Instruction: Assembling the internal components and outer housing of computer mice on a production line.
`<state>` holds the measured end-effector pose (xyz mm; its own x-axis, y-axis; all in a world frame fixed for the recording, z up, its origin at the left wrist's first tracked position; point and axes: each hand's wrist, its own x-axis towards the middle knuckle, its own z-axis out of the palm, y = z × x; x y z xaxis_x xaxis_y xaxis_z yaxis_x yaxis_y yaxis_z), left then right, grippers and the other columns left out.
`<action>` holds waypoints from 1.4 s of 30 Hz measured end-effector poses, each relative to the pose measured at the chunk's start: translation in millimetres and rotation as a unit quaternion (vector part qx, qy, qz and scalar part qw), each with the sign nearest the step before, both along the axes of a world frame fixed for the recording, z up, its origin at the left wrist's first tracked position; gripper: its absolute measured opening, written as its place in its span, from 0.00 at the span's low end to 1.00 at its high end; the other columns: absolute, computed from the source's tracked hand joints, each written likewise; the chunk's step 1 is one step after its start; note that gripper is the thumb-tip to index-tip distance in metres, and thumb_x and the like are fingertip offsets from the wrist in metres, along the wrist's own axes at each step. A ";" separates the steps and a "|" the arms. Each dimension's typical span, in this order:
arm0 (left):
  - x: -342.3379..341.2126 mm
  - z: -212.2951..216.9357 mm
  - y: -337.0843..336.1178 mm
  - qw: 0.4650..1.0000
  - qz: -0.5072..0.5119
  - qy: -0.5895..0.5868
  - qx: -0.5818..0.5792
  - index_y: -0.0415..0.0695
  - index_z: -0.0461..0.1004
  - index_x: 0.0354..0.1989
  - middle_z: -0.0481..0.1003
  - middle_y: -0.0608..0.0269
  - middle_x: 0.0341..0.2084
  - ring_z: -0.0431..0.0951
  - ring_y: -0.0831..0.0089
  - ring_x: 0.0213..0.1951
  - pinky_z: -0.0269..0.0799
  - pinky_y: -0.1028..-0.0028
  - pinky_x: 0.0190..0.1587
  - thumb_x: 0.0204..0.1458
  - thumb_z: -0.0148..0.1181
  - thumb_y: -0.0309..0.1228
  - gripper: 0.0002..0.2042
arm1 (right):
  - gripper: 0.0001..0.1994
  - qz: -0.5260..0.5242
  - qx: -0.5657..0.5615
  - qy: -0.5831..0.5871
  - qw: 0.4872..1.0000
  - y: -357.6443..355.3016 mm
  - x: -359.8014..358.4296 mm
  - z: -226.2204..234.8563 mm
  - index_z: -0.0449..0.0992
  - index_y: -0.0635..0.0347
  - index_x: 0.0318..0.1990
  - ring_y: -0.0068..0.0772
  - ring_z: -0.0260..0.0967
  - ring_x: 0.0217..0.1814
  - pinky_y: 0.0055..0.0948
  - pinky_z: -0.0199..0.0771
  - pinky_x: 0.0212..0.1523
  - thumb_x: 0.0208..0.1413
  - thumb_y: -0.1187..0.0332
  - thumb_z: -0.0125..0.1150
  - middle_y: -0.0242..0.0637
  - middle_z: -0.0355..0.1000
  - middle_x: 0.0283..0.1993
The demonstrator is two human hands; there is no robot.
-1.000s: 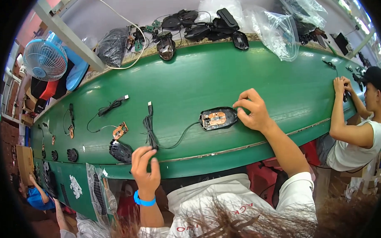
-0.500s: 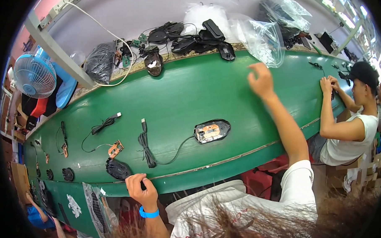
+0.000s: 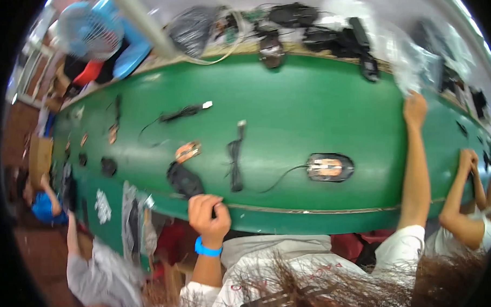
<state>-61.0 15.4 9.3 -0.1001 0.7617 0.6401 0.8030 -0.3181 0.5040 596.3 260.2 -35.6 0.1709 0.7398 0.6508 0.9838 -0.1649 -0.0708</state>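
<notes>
My right hand (image 3: 415, 111) is stretched far out at the right, its fingers closed on the lower edge of a clear plastic bag (image 3: 407, 66). Motion blur softens the fingertips. My left hand (image 3: 209, 215) is curled at the belt's near edge, with a small dark bit showing by the thumb; what it holds is hidden. Just beyond it lies a black mouse shell (image 3: 184, 180), beside an orange circuit board (image 3: 188, 151). Between my hands sits an opened computer mouse (image 3: 330, 167) with its board exposed, its cable (image 3: 235, 164) bundled to the left.
Further left on the green belt (image 3: 287, 114) lie another bundled cable (image 3: 184, 112) and more mouse parts. Black mice and cables (image 3: 333, 39) crowd the back ledge. A blue fan (image 3: 87, 32) stands back left. Co-workers sit at both sides, one with hands (image 3: 467, 159) at the belt.
My right hand has reached further right, to the plastic bag. The view has swung right, so everything appears shifted. My left hand stays curled by the mouse shell.
</notes>
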 end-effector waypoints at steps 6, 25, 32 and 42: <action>0.0 -3.5 -1.5 1.000 0.005 -0.011 0.016 0.39 0.77 0.27 0.77 0.56 0.26 0.77 0.55 0.31 0.74 0.62 0.37 0.39 0.59 0.16 0.07 | 0.14 -0.003 0.021 -0.001 1.000 4.4 11.3 -5.0 0.81 0.58 0.52 0.48 0.72 0.58 0.42 0.69 0.61 0.65 0.63 0.57 0.44 0.78 0.52; -40.2 16.1 -9.7 0.997 0.051 -0.053 0.004 0.42 0.79 0.38 0.75 0.50 0.45 0.74 0.50 0.48 0.72 0.57 0.52 0.40 0.58 0.18 0.15 | 0.10 0.156 0.181 0.307 0.921 -69.2 -125.4 40.2 0.82 0.61 0.50 0.23 0.74 0.38 0.24 0.75 0.43 0.63 0.70 0.65 0.33 0.79 0.38; -85.2 15.7 4.4 0.991 0.019 0.052 -0.125 0.46 0.81 0.47 0.70 0.47 0.57 0.68 0.46 0.58 0.66 0.52 0.62 0.46 0.64 0.22 0.17 | 0.09 0.257 0.095 0.217 0.937 -100.8 -194.2 65.4 0.81 0.63 0.49 0.20 0.72 0.37 0.22 0.74 0.42 0.62 0.74 0.66 0.32 0.79 0.39; -69.1 0.1 18.7 0.983 0.027 0.028 -0.179 0.45 0.82 0.46 0.70 0.48 0.55 0.69 0.47 0.57 0.69 0.55 0.58 0.49 0.70 0.28 0.14 | 0.08 0.259 0.075 0.302 0.914 -109.9 -190.7 56.7 0.82 0.64 0.47 0.18 0.72 0.37 0.21 0.73 0.41 0.62 0.74 0.68 0.31 0.78 0.36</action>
